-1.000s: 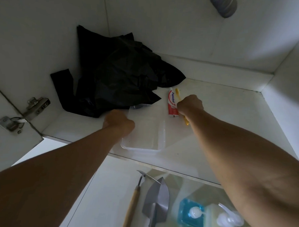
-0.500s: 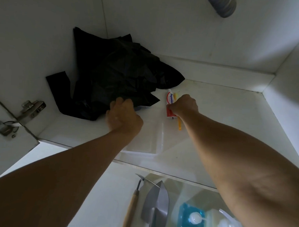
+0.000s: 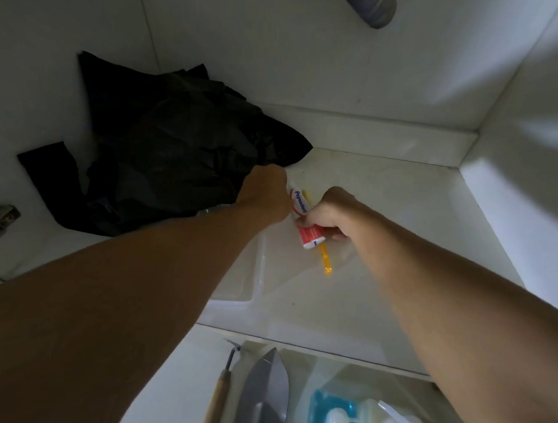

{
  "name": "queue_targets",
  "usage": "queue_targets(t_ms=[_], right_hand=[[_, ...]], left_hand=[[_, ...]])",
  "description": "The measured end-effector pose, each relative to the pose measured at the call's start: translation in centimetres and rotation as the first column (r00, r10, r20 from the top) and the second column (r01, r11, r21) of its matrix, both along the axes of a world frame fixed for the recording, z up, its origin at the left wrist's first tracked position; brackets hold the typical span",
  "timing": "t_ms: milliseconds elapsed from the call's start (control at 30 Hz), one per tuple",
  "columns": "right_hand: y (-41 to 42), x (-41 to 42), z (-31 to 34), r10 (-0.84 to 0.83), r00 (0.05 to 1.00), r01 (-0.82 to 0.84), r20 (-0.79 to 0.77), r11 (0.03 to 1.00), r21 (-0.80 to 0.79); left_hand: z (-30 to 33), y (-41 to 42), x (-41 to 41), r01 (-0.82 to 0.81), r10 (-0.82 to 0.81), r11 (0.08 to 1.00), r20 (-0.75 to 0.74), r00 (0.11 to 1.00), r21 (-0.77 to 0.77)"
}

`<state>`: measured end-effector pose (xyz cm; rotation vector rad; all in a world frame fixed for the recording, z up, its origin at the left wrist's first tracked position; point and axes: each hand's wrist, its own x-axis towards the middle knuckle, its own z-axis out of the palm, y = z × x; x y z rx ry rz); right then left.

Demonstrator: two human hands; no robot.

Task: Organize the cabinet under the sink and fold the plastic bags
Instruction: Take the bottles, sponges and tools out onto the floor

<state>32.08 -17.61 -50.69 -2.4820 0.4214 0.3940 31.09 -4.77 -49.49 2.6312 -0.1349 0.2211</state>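
Inside the white cabinet (image 3: 384, 190), our right hand (image 3: 330, 215) curls its fingers around a red-and-white toothpaste tube (image 3: 304, 220), with a yellow toothbrush (image 3: 325, 261) held along it, its end poking out below. Our left hand (image 3: 265, 193) reaches to the edge of the crumpled black plastic bag (image 3: 165, 155) heaped in the back-left corner; we cannot tell whether its fingers grip anything. A clear plastic tray (image 3: 257, 274) lies on the cabinet floor under our left forearm. Below the cabinet edge lie a metal trowel (image 3: 265, 393) and a wooden-handled tool (image 3: 220, 394).

Black plastic bags (image 3: 177, 162), red-and-white toothpaste tube (image 3: 304, 219) with blue lettering, yellow toothbrush (image 3: 325, 261), white cabinet (image 3: 384, 190), blue and pale yellow bottles (image 3: 330, 408) down near.
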Motion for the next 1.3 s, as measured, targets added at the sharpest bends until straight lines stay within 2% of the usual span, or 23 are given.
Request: queue_targets(t_ms=[200,267,367,533,733,867,967,1300], right_hand=[[-2.4,-2.1,-0.5,0.127,0.990,-0.127,-0.061,0.992,0.010],[-3.1,-2.6,-0.6,0.116,0.993,-0.116,-0.028,0.993,-0.013],[-4.0,-3.2,-0.6,0.058,0.998,-0.058,0.017,0.998,-0.021],[-4.6,-4.1,-0.3,0.022,0.999,-0.022,0.035,1.000,-0.009],[-5.6,-5.4,0.1,-0.084,0.996,0.083,0.038,0.996,0.022],[-5.8,-7.3,1.1,-0.124,0.991,0.121,0.045,0.990,0.069],[-5.7,-9.4,1.9,-0.142,0.989,0.139,0.028,0.984,0.108],[-3.3,-20.1,5.7,-0.128,0.992,0.129,-0.020,0.960,0.247]], left_hand=[[0.1,-3.1,2.2,-0.054,0.046,0.998,-0.209,0.977,-0.030],[-0.3,-3.7,2.2,-0.070,0.056,0.997,-0.279,0.959,-0.039],[-0.9,-4.6,1.9,-0.140,0.129,0.990,-0.300,0.945,-0.016],[-1.2,-5.4,1.2,-0.215,0.156,0.971,-0.397,0.904,-0.106],[-0.7,-5.7,-0.6,-0.223,0.121,0.953,-0.420,0.899,-0.203],[0.4,-5.0,-2.8,-0.209,0.100,0.954,-0.429,0.898,-0.215],[1.6,-4.5,-4.9,-0.203,0.052,0.939,-0.470,0.881,-0.277],[3.6,-1.3,-16.6,-0.197,-0.005,0.924,-0.525,0.851,-0.329]])
